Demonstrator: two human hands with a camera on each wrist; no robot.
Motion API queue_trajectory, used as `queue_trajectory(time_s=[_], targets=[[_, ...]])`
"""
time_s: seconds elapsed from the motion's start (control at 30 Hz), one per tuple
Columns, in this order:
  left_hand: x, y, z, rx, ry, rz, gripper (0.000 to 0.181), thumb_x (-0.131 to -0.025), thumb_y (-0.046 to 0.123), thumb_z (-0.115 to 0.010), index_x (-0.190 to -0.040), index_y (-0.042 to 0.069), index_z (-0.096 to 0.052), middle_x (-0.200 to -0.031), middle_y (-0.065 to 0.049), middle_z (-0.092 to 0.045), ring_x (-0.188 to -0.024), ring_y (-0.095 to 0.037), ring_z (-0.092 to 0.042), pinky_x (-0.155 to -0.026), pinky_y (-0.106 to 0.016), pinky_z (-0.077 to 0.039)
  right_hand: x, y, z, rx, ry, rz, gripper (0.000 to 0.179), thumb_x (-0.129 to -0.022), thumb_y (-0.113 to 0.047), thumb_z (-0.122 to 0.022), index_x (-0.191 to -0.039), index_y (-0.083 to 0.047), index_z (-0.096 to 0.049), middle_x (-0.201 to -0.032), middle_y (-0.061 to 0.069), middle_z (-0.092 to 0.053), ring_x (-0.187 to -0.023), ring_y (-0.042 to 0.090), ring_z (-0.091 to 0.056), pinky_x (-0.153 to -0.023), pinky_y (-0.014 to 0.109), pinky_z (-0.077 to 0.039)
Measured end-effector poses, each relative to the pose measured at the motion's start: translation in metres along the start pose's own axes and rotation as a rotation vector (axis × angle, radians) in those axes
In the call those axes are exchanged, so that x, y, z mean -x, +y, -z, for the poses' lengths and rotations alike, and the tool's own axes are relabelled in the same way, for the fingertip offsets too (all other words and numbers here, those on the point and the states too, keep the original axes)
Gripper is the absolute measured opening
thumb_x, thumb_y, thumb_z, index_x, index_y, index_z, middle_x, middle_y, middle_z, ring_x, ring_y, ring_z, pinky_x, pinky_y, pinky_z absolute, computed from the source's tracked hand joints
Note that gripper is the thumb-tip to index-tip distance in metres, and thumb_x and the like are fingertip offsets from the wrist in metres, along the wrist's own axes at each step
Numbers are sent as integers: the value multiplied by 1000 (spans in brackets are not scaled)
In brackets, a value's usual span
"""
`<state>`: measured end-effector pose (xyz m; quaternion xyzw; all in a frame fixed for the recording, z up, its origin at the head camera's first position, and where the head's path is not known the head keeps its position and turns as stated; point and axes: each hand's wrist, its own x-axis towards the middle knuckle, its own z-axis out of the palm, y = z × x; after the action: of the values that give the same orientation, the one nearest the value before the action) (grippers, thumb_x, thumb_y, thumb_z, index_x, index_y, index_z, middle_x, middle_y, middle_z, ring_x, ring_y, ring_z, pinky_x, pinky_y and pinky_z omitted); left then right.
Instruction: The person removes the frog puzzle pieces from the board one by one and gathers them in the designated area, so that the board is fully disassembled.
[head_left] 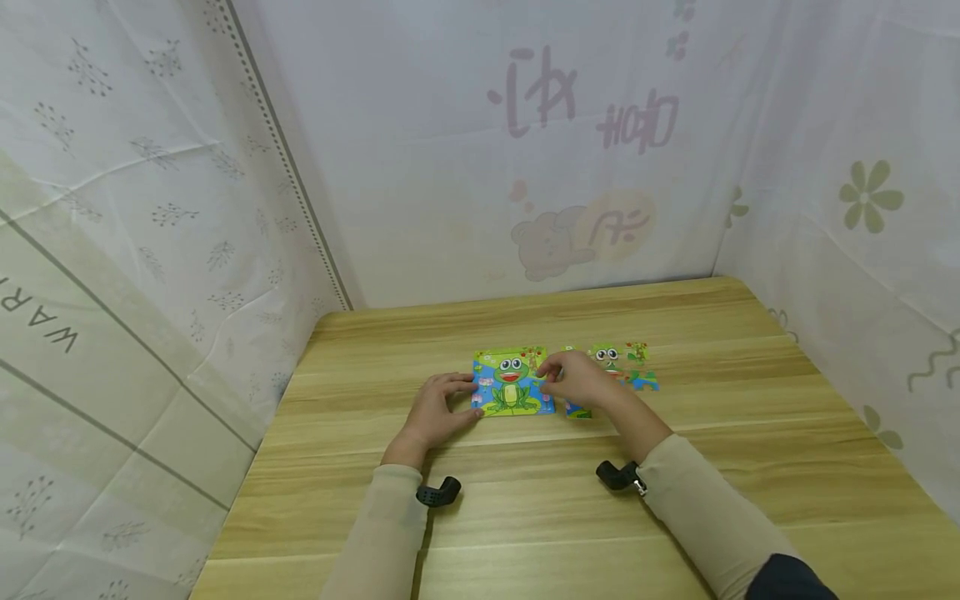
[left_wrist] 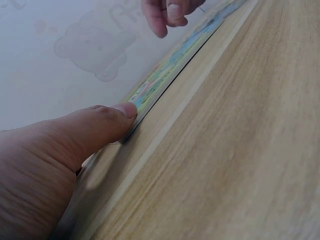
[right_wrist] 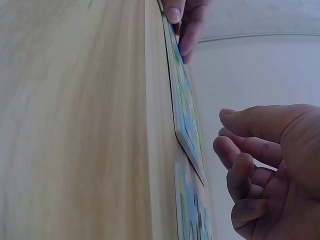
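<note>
A frog jigsaw puzzle (head_left: pixel 512 398) in a thin board lies flat on the wooden table. At its left side my left hand (head_left: pixel 433 410) touches the edge, the thumb pressing near the close left corner. My right hand (head_left: pixel 579 379) hovers over the right edge of the puzzle. In the right wrist view its thumb and fingers are loosely bent, with nothing visible between them. Right of the board, partly hidden under that hand, lie other jigsaw pieces (head_left: pixel 643 381), including one with frog eyes (head_left: pixel 606 356).
The wooden table (head_left: pixel 495 517) carries the puzzle and pieces near its middle. Printed cloth hangs behind it (head_left: pixel 420 183) and along both sides. A black wrist camera (head_left: pixel 438 492) sits on the left wrist, another (head_left: pixel 619 476) on the right.
</note>
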<state>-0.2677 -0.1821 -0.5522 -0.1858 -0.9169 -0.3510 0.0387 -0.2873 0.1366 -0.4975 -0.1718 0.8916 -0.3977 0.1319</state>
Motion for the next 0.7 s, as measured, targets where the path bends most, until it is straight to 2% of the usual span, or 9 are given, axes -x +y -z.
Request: queue_trajectory(time_s=[0.13, 0.4, 0.7], targets=[[0, 0, 0, -1, 0, 0, 46, -87, 35, -88, -129, 20, -76, -146, 10, -61, -142, -20, -45, -122, -47, -34, -4, -4, -5, -22, -32, -10, 26, -96, -16, -79, -120, -8, -73, -96, 3, -65, -82, 20, -64, -69, 34, -56], [0, 0, 0, 0, 17, -18, 46, -85, 32, -90, -127, 18, -76, -145, 8, -62, -141, -21, -47, -122, -51, -33, -13, -7, -17, 71, -58, 41, 25, -95, -17, -81, -118, -9, -75, -88, -1, -67, -78, 17, -63, -71, 34, -55], [-1, 1, 0, 0, 14, -18, 46, -85, 32, -90, -127, 18, -76, -145, 7, -62, -141, -22, -47, -122, -50, -32, -18, -10, -28, 61, -62, 24, 30, -93, -16, -82, -121, -10, -75, -87, -1, -66, -74, 16, -61, -64, 30, -53]])
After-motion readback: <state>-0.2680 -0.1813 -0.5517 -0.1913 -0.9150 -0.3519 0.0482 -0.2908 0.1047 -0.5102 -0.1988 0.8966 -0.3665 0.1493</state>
